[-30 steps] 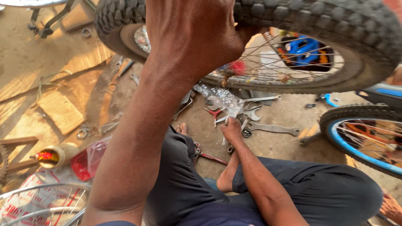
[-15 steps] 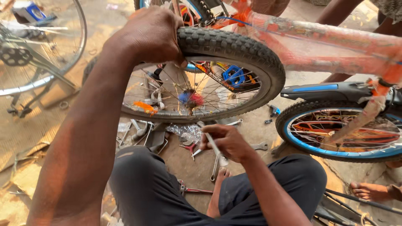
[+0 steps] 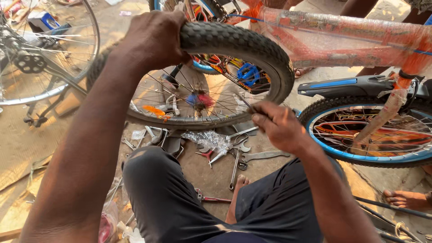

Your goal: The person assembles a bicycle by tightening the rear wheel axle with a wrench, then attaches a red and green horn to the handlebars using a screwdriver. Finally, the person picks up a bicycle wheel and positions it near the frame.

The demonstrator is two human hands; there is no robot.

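Gripping tyre w/ left hand; right hand pinching thin tool.

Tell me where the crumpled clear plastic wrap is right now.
The crumpled clear plastic wrap lies on the ground at centre frame, just below the wheel the left hand grips, among the scattered wrenches and left of the right hand.

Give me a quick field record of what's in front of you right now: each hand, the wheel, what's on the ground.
left hand: grips top of the knobby tyre
right hand: pinches a thin metal tool near the spokes
wheel: upright, spokes bare
ground: wrenches, pliers, crumpled plastic wrap
right side: orange wrapped bike frame, blue-rimmed wheel
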